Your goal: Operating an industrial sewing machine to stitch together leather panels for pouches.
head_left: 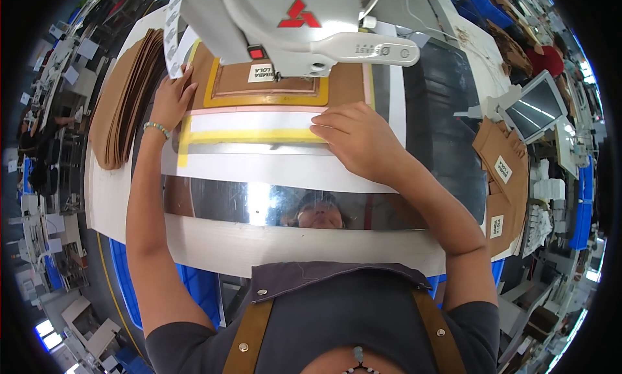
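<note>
Evidently flat, a brown panel (346,86) lies in the far middle of the scene, partly hidden by a grey-white machine head (278,27). The panel is matt and plain in tone, with a white label (260,73) carrying dark print, upside down to the wearer. A yellow rectangular frame (265,101) sits on it, and a thinner, paler outline shows inside that frame. Along the panel's near edge runs a pink strip (259,109); nearer still come a white band and a yellow strip (253,137).

The left hand (172,101) rests at the left edge of this layout, fingers stretched toward the far side, thumb a little apart. The right hand (363,141) lies palm down over its near right corner, fingers close together and slightly bent. Whether either hand pinches anything cannot be told.

A stack of brown pieces (118,108) stands to the left; more labelled brown pieces (508,157) lie on the right, near a screen (532,107).
</note>
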`<state>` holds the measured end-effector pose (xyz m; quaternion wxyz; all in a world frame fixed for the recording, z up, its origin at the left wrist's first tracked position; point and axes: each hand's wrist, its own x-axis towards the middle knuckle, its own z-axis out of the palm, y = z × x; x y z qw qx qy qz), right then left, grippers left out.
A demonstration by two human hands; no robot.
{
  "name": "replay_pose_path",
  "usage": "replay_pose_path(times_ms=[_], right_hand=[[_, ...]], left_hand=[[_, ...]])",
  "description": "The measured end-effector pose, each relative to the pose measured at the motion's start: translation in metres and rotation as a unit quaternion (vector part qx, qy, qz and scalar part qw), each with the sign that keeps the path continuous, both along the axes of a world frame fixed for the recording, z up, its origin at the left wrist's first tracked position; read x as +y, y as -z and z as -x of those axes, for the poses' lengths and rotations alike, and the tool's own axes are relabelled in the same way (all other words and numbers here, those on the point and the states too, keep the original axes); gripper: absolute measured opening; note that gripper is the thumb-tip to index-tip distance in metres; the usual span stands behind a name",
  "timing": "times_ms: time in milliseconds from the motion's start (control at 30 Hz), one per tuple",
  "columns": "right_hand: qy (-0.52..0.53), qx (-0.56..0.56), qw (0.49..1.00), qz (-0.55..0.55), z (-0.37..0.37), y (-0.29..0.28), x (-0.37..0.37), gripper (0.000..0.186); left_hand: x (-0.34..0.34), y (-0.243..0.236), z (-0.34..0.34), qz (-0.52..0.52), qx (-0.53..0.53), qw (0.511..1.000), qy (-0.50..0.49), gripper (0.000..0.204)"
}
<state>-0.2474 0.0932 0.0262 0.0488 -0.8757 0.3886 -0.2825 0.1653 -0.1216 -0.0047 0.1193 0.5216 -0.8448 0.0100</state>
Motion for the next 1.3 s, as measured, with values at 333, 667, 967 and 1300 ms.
replay_pose_path(times_ms=[333,667,967,1300], right_hand=[[-0.018,0.187,0.977,0.097,-0.053,0.02,-0.023,0.03],[0.041,0.139,0.988,0.05,0.029,0.004,0.003,0.021],[0.132,0.175,0.975,0.042,0.039,-0.019,0.013,0.004],[0.093,-0.022,0.993,-0.068,0.035,0.014,0.006,0.017]], left_hand=[[-0.005,0.026,-0.008,0.025,0.099,0.993,0.051,0.041],[0.021,0.026,0.063,-0.205,0.424,0.882,0.037,0.019],[0.046,0.025,0.161,0.004,0.185,0.982,0.046,0.034],[0.038,0.034,0.181,-0.001,0.399,0.917,0.006,0.019]])
